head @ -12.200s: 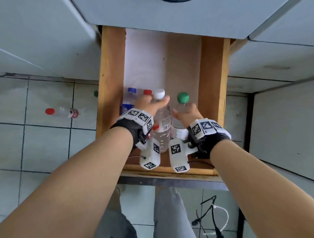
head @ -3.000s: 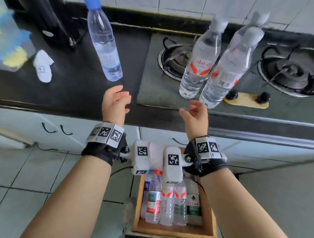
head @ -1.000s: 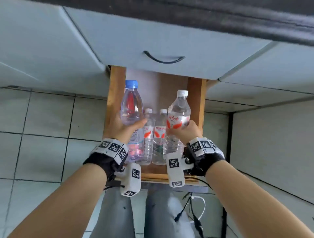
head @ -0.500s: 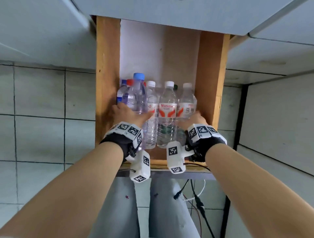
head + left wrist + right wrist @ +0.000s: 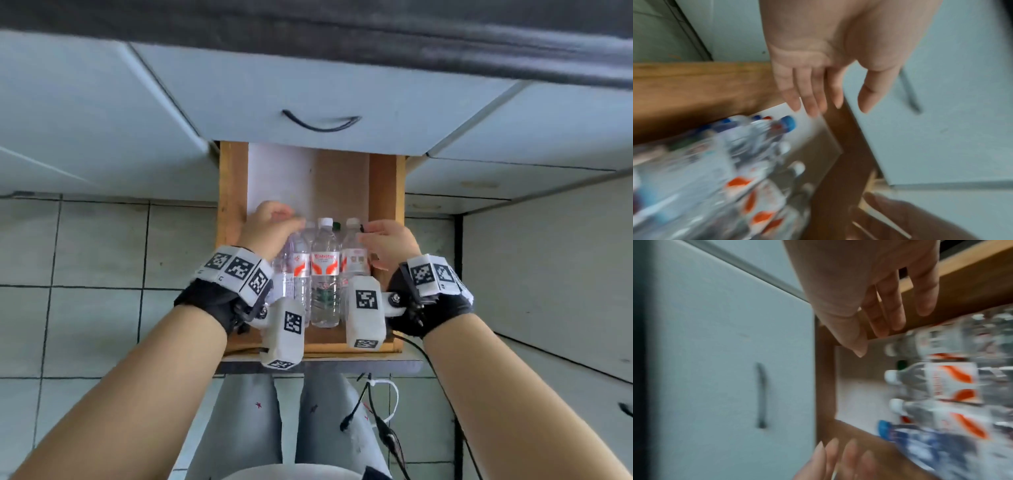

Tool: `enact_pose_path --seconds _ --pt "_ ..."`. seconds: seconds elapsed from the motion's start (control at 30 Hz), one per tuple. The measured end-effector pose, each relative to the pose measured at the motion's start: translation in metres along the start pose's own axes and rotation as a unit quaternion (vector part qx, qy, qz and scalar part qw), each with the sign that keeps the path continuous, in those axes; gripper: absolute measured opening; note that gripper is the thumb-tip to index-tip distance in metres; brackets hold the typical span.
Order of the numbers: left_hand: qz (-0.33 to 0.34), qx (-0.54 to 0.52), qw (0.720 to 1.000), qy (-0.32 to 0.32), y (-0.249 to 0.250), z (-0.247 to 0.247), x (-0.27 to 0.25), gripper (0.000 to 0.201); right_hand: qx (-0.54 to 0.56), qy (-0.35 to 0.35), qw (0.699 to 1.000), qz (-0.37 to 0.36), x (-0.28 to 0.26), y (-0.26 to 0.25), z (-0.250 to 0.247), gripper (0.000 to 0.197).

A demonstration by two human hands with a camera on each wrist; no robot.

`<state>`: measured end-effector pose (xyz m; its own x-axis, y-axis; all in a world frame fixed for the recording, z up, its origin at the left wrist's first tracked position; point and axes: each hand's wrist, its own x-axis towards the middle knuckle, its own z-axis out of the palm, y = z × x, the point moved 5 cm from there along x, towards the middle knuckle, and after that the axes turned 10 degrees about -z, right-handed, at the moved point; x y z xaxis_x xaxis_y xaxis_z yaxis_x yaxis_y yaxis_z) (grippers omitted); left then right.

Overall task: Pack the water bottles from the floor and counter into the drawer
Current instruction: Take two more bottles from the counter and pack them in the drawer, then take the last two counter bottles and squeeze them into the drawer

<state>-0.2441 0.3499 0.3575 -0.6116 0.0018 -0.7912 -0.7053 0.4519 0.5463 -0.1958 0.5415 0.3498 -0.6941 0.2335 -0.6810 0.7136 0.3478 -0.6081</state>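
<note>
The wooden drawer (image 5: 228, 205) stands pulled out below the counter. Several clear water bottles (image 5: 324, 270) lie side by side at its front end, caps pointing to the back, most with red-orange labels. A blue-capped bottle (image 5: 787, 124) lies at the left of the row and a green cap (image 5: 336, 225) shows among the white ones. My left hand (image 5: 281, 222) hovers over the left bottles with straight fingers (image 5: 812, 104) and holds nothing. My right hand (image 5: 371, 245) hovers over the right bottles, also open and empty, fingers (image 5: 896, 318) extended. The wrist views are blurred.
The back half of the drawer floor is bare. Above it sits a shut pale drawer front with a black handle (image 5: 320, 123), under the dark counter edge (image 5: 342, 34). Tiled floor (image 5: 85, 274) lies to the left. Cables (image 5: 373, 411) hang by my grey-trousered legs.
One second ago each hand held a bottle above the drawer; half a second ago they set them into the row. Both hands have now let go and lifted off the bottles.
</note>
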Motion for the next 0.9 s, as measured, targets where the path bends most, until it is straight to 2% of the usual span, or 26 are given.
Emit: enact_pose_path --seconds 0.07,0.13,0.2,0.27,0.37,0.4,0.47,0.5,0.57,0.63,0.73,0.8,0.83,0.9 --pt "0.042 -0.030 0.995 -0.087 0.047 -0.003 -0.031 0.009 0.053 0.032 0.997 -0.053 -0.019 -0.037 -0.026 0.027" --pt "0.107 -0.046 0.984 -0.133 0.097 -0.009 -0.061 0.012 0.103 0.055 0.988 -0.099 -0.036 -0.073 -0.052 0.008" --pt "0.170 -0.076 0.973 -0.136 0.144 -0.017 -0.087 0.013 0.153 0.088 0.975 -0.137 -0.051 -0.107 -0.079 0.017" --pt "0.231 -0.125 0.959 -0.106 0.192 -0.029 -0.110 0.014 0.183 0.132 0.958 -0.179 -0.062 -0.141 -0.111 0.022" --pt "0.297 -0.221 0.929 -0.015 0.245 -0.052 -0.129 0.016 0.208 0.215 0.922 -0.247 -0.067 -0.187 -0.159 0.022" --pt "0.318 -0.241 0.917 0.015 0.260 -0.057 -0.134 0.022 0.217 0.245 0.908 -0.261 -0.066 -0.200 -0.174 0.021" --pt "0.354 -0.242 0.902 0.052 0.287 -0.061 -0.137 0.050 0.230 0.279 0.888 -0.283 -0.058 -0.228 -0.199 0.014" --pt "0.365 -0.222 0.902 0.060 0.301 -0.060 -0.137 0.065 0.233 0.282 0.883 -0.294 -0.053 -0.244 -0.208 0.015" --pt "0.373 -0.177 0.910 0.044 0.326 -0.056 -0.135 0.088 0.221 0.261 0.888 -0.309 -0.039 -0.274 -0.220 0.041" --pt "0.387 -0.134 0.912 0.007 0.346 -0.053 -0.132 0.097 0.178 0.228 0.902 -0.321 -0.027 -0.302 -0.224 0.064" --pt "0.402 -0.084 0.911 -0.029 0.355 -0.055 -0.127 0.088 0.142 0.169 0.912 -0.345 -0.015 -0.331 -0.217 0.083" --pt "0.414 -0.065 0.908 -0.022 0.352 -0.058 -0.126 0.078 0.141 0.147 0.906 -0.370 -0.012 -0.345 -0.210 0.084" --pt "0.418 -0.072 0.905 -0.023 0.348 -0.060 -0.125 0.075 0.144 0.150 0.899 -0.385 -0.013 -0.352 -0.206 0.080" --pt "0.424 -0.098 0.900 -0.028 0.340 -0.063 -0.126 0.073 0.128 0.204 0.886 -0.395 -0.014 -0.359 -0.200 0.072"
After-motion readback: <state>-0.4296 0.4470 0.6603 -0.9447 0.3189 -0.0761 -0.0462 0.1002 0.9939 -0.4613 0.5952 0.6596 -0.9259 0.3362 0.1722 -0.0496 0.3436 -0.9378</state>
